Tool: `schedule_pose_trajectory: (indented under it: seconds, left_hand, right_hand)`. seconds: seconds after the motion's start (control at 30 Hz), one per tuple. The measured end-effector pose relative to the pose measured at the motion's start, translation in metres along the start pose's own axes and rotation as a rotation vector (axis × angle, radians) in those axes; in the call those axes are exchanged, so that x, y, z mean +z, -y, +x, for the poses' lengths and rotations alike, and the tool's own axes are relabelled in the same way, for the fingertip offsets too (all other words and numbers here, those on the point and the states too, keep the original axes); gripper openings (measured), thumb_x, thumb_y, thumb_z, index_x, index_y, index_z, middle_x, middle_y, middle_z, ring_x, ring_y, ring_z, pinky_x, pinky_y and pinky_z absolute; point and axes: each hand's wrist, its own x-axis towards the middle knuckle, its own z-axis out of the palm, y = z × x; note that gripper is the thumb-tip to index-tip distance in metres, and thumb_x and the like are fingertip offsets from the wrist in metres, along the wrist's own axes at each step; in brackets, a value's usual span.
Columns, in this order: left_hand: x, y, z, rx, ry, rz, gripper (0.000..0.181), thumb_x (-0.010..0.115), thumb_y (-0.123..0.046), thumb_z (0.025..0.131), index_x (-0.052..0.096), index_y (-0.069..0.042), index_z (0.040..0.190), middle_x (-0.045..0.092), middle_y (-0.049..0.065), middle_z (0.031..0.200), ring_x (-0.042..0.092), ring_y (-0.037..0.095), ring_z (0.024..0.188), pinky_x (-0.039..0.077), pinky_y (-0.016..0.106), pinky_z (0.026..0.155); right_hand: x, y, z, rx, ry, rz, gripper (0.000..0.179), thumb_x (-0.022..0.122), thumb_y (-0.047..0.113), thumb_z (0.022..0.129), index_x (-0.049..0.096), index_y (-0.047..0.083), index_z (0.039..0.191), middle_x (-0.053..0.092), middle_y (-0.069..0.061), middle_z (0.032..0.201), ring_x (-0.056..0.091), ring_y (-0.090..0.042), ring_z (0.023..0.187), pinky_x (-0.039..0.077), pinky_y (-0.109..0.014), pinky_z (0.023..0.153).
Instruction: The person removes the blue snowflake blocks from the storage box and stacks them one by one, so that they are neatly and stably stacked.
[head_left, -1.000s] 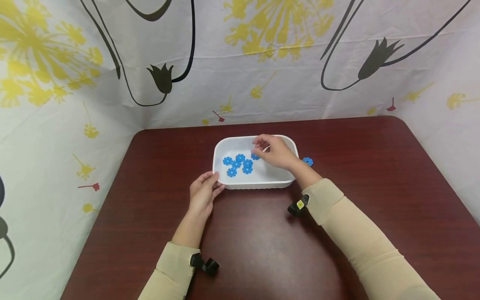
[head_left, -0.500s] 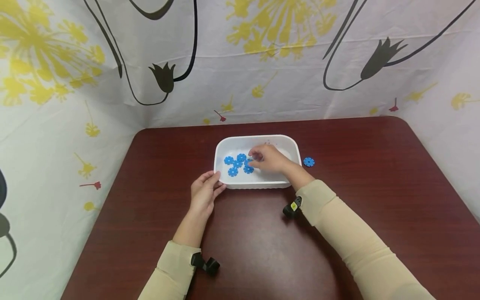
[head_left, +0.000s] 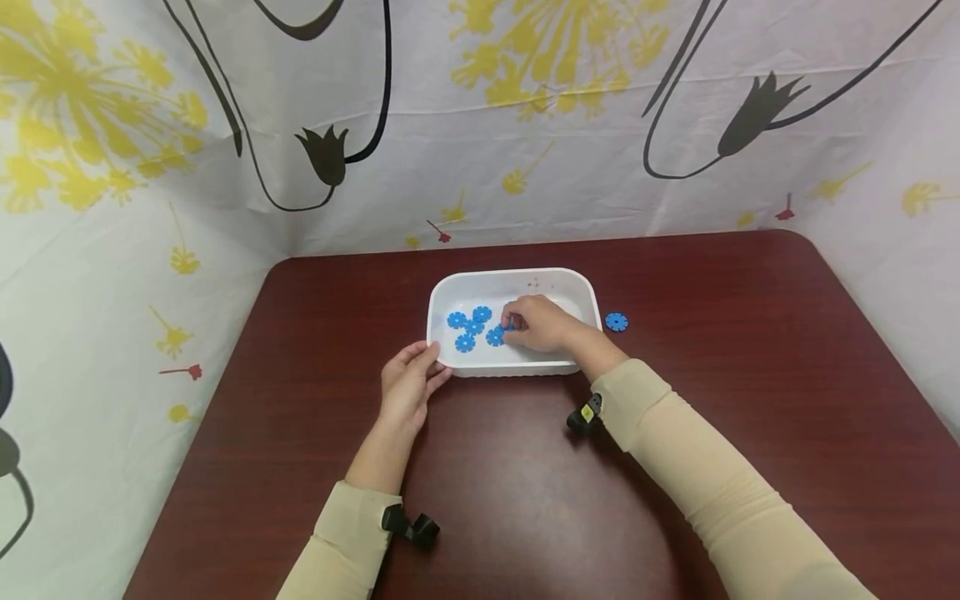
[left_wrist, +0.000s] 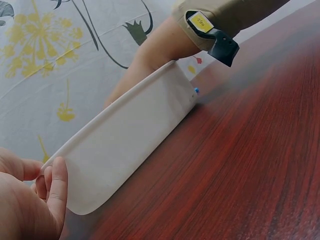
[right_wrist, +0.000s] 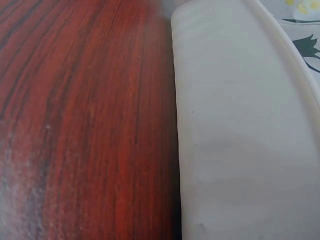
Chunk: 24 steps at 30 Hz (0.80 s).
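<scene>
The left hand grips the near left corner of the white tray, several blue discs lie inside left of centre, the right hand pinches another disc beside them, and an outer disc rests on the table just right of the tray.

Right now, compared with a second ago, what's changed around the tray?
The right hand has moved lower in the head view, its thumb and fingers drawing together to pinch a blue disc in the white tray. Unchanged: the left hand grips the tray's near left corner, and the lone blue disc lies on the table, right of the tray.
</scene>
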Motion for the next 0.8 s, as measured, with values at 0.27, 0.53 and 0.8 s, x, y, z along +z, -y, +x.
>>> schedule_pose_trajectory:
  seconds: [0.27,0.53,0.8]
  left_hand:
    - [0.0001,-0.0001,-0.0015,0.003,-0.001,0.013,0.019,0.068,-0.008,0.097,0.057,-0.002,0.111,0.061,0.012,0.092,0.064,0.013,0.069,0.064,0.027,0.071]
    - [0.0002,-0.0010,-0.0014,-0.002,0.000,0.015,0.019,0.068,-0.008,0.097,0.057,-0.003,0.112,0.061,0.012,0.093,0.064,0.013,0.069,0.064,0.027,0.071]
    - [-0.0005,-0.0006,-0.0007,-0.009,0.002,0.004,0.020,0.069,-0.008,0.096,0.057,-0.002,0.111,0.060,0.012,0.091,0.064,0.014,0.069,0.064,0.028,0.072]
  right_hand:
    - [-0.0017,0.0032,-0.0018,0.046,0.060,-0.010,0.034,0.078,0.016,0.089,0.066,0.001,0.117,0.061,-0.010,0.097,0.053,-0.024,0.091,0.050,-0.040,0.087]
    - [-0.0027,0.0035,-0.0020,0.109,0.019,0.014,0.031,0.079,0.016,0.089,0.060,0.004,0.110,0.063,-0.008,0.092,0.056,-0.023,0.086,0.051,-0.038,0.083]
    - [-0.0066,0.0030,-0.0051,0.117,0.057,0.042,0.040,0.082,0.014,0.086,0.065,0.002,0.120,0.067,-0.007,0.091,0.059,-0.022,0.087,0.052,-0.039,0.084]
